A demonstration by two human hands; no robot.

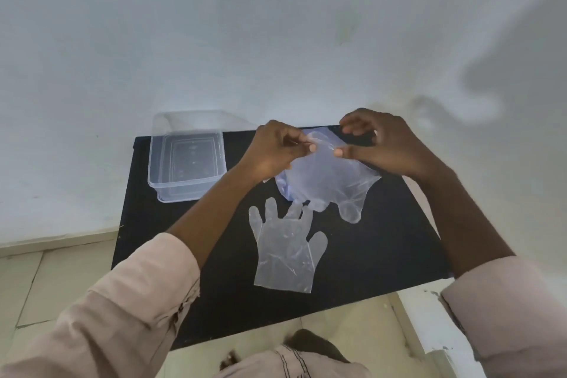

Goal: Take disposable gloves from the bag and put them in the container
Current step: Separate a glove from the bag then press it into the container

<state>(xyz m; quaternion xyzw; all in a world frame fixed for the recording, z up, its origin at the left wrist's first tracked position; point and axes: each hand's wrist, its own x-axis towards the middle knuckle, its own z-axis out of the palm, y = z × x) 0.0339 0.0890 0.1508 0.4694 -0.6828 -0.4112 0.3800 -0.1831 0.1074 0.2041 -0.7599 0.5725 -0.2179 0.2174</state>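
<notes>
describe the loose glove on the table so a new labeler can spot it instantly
Start at the black table, with the clear container at its far left corner. The flat glove lies alone near the middle, fingers toward the wall. Unlike the clear plastic held by the left hand and right hand, nothing touches it.

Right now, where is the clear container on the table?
In the head view, the clear container stands open at the far left corner of the black table, to the left of the left hand.
</notes>
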